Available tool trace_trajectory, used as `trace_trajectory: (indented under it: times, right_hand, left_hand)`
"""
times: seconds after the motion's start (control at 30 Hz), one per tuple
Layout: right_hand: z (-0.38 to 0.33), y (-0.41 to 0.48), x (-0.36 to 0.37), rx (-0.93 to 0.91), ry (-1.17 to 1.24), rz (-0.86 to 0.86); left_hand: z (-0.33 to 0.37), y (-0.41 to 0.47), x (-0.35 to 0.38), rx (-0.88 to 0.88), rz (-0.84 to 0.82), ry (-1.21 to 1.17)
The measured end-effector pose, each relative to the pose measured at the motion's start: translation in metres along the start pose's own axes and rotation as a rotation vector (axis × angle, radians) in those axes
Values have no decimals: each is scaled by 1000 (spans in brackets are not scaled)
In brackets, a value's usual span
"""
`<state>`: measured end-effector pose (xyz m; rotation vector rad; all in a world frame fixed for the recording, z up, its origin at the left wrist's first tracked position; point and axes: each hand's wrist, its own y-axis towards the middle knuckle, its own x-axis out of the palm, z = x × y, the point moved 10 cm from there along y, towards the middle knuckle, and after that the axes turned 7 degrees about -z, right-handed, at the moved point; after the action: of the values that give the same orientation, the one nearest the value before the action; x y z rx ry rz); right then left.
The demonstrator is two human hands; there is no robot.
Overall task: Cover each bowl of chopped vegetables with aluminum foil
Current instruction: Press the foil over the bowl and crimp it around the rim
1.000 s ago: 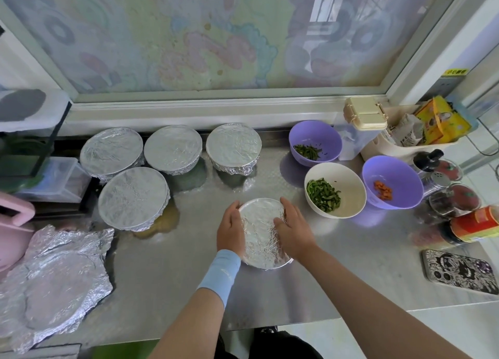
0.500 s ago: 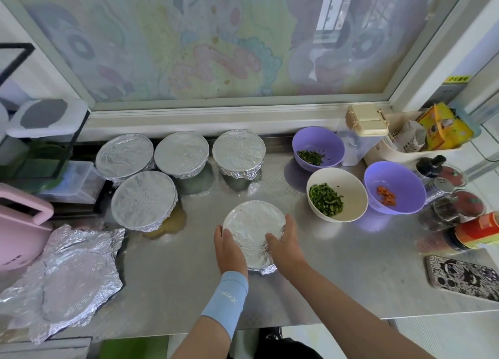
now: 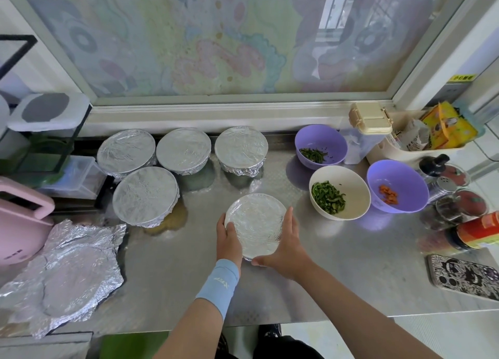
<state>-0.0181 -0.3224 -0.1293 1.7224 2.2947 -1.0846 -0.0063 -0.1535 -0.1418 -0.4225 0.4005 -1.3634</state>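
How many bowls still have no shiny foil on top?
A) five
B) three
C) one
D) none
B: three bowls sit open, the back purple bowl, the cream bowl and the right purple bowl. The foil-covered bowl gripped by the left hand and the right hand is already wrapped.

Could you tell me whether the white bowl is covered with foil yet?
No, the white bowl stands uncovered, with chopped green vegetables showing inside.
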Motion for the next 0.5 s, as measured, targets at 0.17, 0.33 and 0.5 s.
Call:
trace_trajectory:
  times: [0.17, 0.33, 0.5]
  right_hand:
    - [-2, -8, -4, 97, -282, 106]
    - [-24, 2, -17, -31, -526, 172]
    - [-53, 30, -16, -222, -724, 71]
  left_hand:
    - [9, 12, -6, 52, 36, 196]
    - [54, -3, 19, 479, 17, 827]
    - [57, 26, 57, 585, -230, 1374]
